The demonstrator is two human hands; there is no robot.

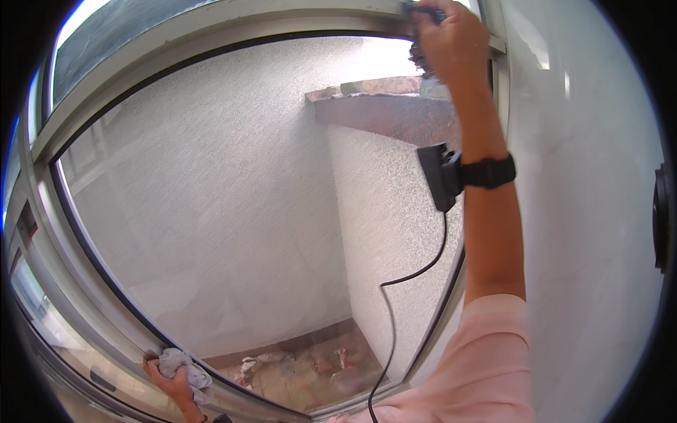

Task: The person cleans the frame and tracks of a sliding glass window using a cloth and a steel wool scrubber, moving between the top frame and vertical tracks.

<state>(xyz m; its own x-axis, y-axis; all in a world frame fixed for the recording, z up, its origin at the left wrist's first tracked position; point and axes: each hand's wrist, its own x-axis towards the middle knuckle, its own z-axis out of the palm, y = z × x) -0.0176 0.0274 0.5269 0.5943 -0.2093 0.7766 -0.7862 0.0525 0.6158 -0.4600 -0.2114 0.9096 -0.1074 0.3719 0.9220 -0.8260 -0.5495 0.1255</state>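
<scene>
High at the upper right, my right hand [455, 46] is closed around a dark brush [419, 58]. Its bristly part hangs below my fingers, against the top corner of a window frame [303, 22]; the rest is mostly covered by the hand. Down at the lower left, my left hand [173, 389] grips a crumpled grey cloth [185, 365] beside the lower left part of the frame. The large glass pane [233, 190] lies between the two hands.
A black wrist device [438, 176] is strapped to my right forearm, its cable [392, 331] dangling before the glass. Outside stand pale rough walls and a ledge [381, 116], with debris [303, 366] on the ground below. A glossy white wall [578, 211] borders the right.
</scene>
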